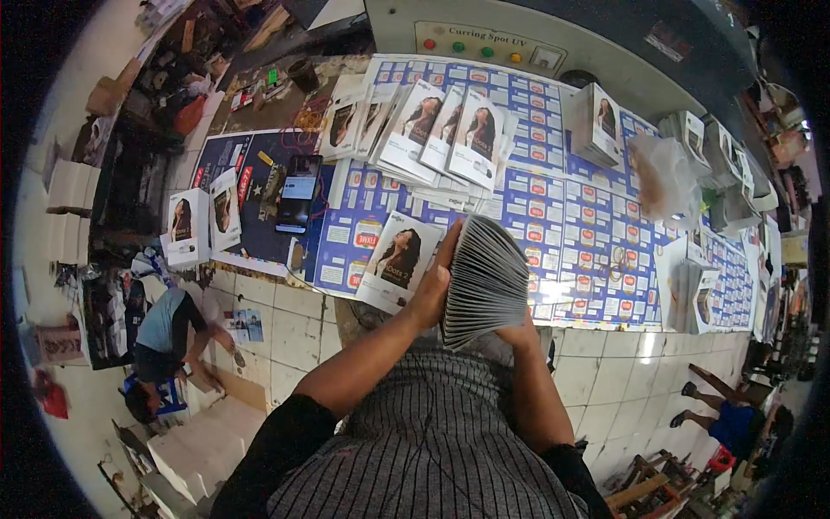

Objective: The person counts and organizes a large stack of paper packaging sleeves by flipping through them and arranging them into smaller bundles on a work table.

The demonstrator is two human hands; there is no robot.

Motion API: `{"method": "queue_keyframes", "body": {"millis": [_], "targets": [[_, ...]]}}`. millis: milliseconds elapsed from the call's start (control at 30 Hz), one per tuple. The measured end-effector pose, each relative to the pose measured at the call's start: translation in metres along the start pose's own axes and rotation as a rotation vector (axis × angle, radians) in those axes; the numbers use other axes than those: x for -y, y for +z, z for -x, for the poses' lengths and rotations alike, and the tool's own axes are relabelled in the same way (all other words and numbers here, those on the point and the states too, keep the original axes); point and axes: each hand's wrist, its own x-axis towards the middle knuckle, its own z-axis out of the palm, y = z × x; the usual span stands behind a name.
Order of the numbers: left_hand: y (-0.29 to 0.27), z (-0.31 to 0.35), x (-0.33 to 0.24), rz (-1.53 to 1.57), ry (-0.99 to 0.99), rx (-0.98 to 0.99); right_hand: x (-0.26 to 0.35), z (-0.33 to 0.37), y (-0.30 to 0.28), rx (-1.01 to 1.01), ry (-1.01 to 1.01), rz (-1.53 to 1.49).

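Over the table's near edge I hold a thick stack of thin printed pieces (486, 281), its many grey edges fanned toward me. Whether they are booklets or flat-folded cartons I cannot tell. My left hand (435, 290) presses along the stack's left side, fingers together and pointing away from me. Closed at the lower right corner is my right hand (519, 332), its fingers mostly hidden behind the stack. A white piece with a portrait print (398, 259) lies just left of my left hand. Beyond the stack, overlapping piles of the same printed pieces (437, 134) cover part of the table.
Blue printed sheets (596, 233) cover the table. Further piles (596, 125) and a clear plastic bag (661, 177) stand right. A phone (298, 192) and two small stacks (186, 227) lie left. Behind is a machine panel with buttons (484, 48). Other people (169, 333) are at both sides.
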Motion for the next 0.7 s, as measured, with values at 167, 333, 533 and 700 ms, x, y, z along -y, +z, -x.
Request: {"method": "queue_keyframes", "body": {"millis": [167,333,533,700], "targets": [[-0.004,0.005,0.007,-0.141,0.05,-0.009,0.017,0.002,0.001,0.051,-0.015,-0.226],[-0.005,0.016,0.021,0.042,-0.025,0.033,0.002,0.003,0.0,0.068,-0.077,-0.178],[-0.008,0.023,0.022,0.035,-0.03,0.021,0.0,0.003,0.003,0.051,-0.101,-0.161],[-0.009,0.024,0.024,0.113,-0.056,0.022,-0.003,0.0,0.001,0.024,-0.172,-0.084]]}}
